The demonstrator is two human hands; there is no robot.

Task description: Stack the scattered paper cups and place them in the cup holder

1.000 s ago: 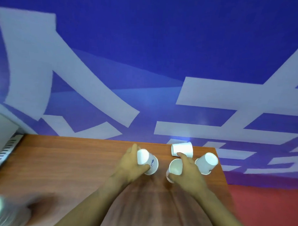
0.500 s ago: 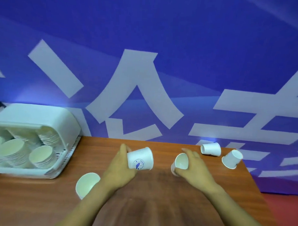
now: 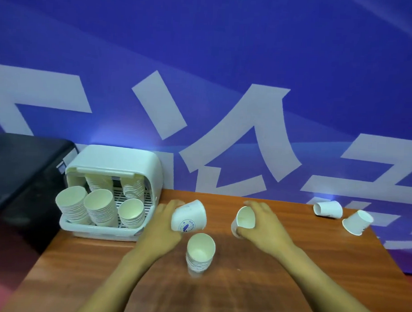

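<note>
**Two loose cups in hand, the stack waiting between them**

At the far left, the white cup holder already held several nested columns of paper cups, mouths toward us. Just right of it our left hand gripped a printed paper cup on its side, fingers curled round the wall, blue logo facing us. Below and between our hands stood the short stack of cups, upright on the wooden table, mouth open. Our right hand held a plain cup, thumb under and fingers over it, mouth tilted toward us.

We judged we were mid-gathering: each held cup had to be turned upright and dropped into the stack. Two fallen cups remained at the far right edge.
</note>
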